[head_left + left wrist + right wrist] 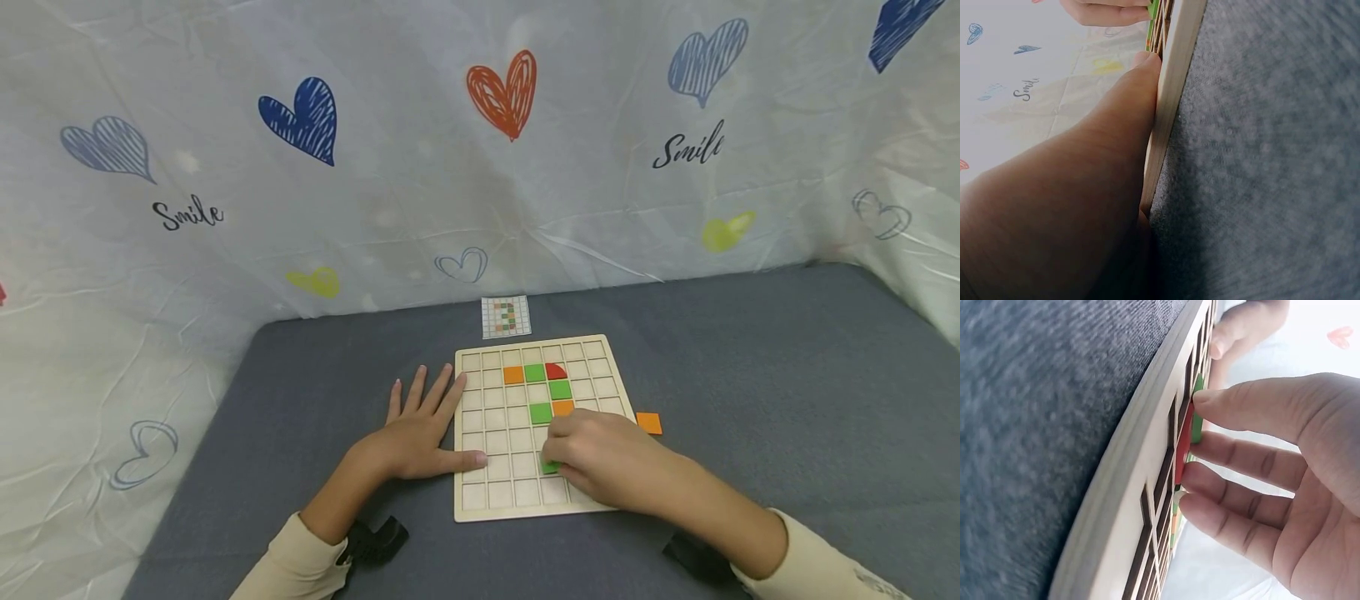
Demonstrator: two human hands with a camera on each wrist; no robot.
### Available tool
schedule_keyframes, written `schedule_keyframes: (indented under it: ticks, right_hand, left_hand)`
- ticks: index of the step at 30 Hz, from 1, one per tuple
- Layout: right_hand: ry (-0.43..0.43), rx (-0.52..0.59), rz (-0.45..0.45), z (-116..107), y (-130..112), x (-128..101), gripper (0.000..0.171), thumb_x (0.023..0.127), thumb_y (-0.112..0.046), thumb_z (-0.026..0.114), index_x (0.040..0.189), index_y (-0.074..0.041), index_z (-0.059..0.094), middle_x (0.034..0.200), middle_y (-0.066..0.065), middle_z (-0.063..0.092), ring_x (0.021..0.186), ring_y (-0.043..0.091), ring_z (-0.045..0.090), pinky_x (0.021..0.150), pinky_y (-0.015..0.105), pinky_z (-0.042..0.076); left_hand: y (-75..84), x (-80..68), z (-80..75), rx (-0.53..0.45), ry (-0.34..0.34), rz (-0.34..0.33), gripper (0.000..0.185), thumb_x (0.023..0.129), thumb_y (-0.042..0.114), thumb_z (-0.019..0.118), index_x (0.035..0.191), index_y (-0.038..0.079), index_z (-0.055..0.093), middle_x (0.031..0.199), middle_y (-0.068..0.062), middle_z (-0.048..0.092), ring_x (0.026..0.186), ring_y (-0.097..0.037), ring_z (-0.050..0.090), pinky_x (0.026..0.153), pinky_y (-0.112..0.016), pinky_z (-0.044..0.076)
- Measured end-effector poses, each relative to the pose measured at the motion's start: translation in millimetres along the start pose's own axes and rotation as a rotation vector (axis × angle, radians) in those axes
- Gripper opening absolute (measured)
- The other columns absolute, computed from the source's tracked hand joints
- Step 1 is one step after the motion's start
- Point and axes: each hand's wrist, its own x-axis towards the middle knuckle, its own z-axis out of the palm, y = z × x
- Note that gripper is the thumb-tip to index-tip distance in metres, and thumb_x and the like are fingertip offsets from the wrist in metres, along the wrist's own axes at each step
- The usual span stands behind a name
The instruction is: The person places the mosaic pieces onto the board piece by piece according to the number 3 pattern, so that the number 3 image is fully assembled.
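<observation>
A wooden grid board (495,490) lies on the dark cloth, with orange, green and red tiles in some of its squares. My left hand (420,433) has its fingers spread at the board's left edge, the thumb lying over the frame. My right hand (611,458) is over the lower middle of the board and pinches a green tile (1198,419) between thumb and finger. In the right wrist view this tile stands tilted at the grid, beside a red piece (1184,445). The right hand hides the squares beneath it in the head view.
A small printed pattern card (506,317) lies behind the board. One loose orange tile (649,423) is on the cloth at the board's right edge. A white curtain (390,200) printed with hearts hangs behind the table (787,375).
</observation>
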Motion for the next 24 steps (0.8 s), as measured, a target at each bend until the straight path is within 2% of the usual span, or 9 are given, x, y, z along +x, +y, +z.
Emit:
schedule_keyframes:
  ticks: [15,24]
  right_hand:
    - [-0.006,-0.043,-0.036,0.6,-2.5,2.7,0.019,0.074,-0.008,0.069,0.067,-0.023,0.061,0.068,-0.015,0.047,0.06,0.007,0.042,0.054,0.022,0.038]
    - [0.022,-0.063,-0.043,3.7,-3.5,1.1,0.023,0.074,-0.002,0.061,0.063,-0.022,0.056,0.064,-0.016,0.046,0.06,0.005,0.042,0.053,0.021,0.038]
  left_hand:
    - [4.3,-2.5,-4.1,0.015,-0.001,-0.012,0.107,0.065,0.087,0.033,0.145,0.028,-0.008,0.15,-0.001,-0.01,0.133,-0.031,-0.015,0.099,-0.058,-0.009]
    - [3.4,-1.3,-2.4,0.019,-0.009,-0.019,0.107,0.064,0.088,0.031,0.144,0.03,-0.009,0.15,0.0,-0.012,0.133,-0.029,-0.017,0.099,-0.057,-0.011]
